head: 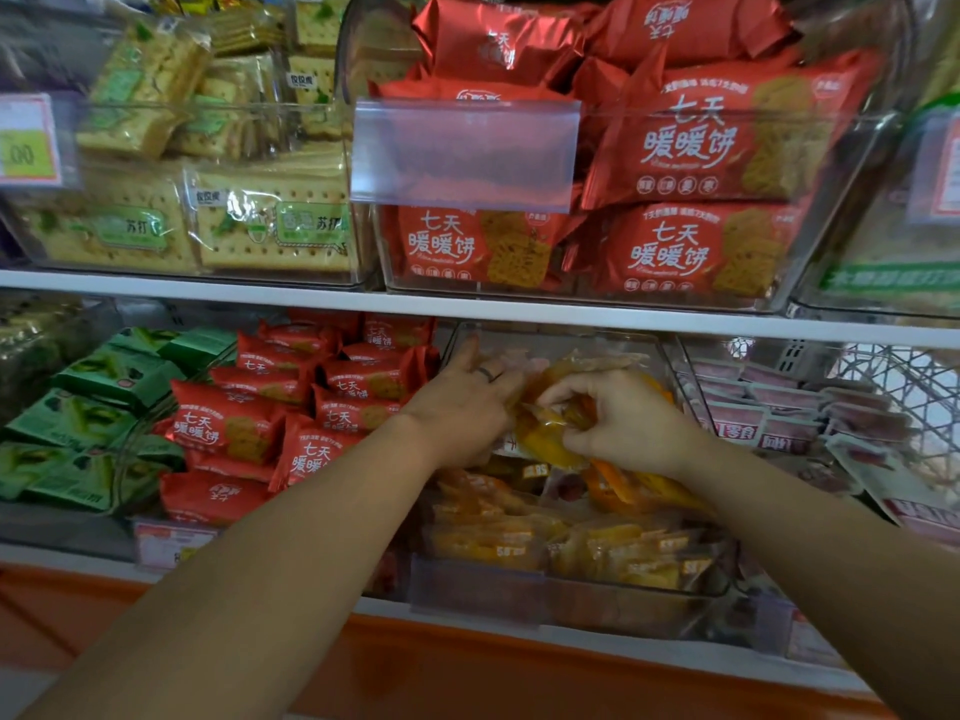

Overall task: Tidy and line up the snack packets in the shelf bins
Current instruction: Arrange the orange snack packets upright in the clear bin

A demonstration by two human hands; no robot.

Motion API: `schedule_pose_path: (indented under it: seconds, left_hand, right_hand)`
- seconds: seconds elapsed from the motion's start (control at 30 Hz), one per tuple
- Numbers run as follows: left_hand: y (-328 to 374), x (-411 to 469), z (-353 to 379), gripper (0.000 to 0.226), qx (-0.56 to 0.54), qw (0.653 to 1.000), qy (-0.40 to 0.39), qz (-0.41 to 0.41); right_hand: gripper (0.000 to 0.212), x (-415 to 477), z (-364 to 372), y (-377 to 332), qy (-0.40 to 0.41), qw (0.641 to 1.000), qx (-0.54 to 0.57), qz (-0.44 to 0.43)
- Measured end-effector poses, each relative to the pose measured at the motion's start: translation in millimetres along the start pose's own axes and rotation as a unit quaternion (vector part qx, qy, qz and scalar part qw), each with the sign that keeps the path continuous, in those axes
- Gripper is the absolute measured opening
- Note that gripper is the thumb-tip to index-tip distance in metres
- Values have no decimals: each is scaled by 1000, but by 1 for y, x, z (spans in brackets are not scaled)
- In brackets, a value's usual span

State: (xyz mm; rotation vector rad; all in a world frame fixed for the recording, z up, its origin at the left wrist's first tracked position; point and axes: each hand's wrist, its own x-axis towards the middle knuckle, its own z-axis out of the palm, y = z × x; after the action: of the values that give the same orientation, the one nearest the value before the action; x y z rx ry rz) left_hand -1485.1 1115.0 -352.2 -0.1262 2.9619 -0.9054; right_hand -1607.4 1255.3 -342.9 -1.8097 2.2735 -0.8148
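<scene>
Packets (613, 553) fill the clear bin (649, 610). My right hand (634, 423) pinches one orange packet (548, 444); my left hand (462, 407) touches it, grip unclear.

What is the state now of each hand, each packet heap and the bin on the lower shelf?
Clear plastic bin: full of loose packets.
Heap of translucent orange snack packets: jumbled, not lined up.
Left hand: open, fingers straight, reaching into the bin.
Right hand: pinches one orange packet above the heap.
Red foil biscuit packets: loosely heaped, tilted.
</scene>
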Motion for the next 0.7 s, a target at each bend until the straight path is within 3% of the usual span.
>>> schedule_pose_path:
  seconds: [0.27,0.47,0.53,0.6,0.7]
  left_hand:
    - [-6,-8,4,23,-158,983,89,-26]
    - [7,-34,18,20,-290,921,253,-61]
    - [14,-44,20,28,-351,890,283,-70]
    - [18,-53,14,32,-435,835,319,-110]
    - [16,-62,1,21,-486,761,382,-197]
  right_hand:
    - [36,-1,-1,2,9,1000,12,0]
    - [36,-1,-6,2,17,1000,25,5]
    - [37,-2,-6,1,6,1000,19,13]
    - [38,-3,-5,2,-17,1000,7,18]
    - [34,-7,-1,4,-47,998,27,20]
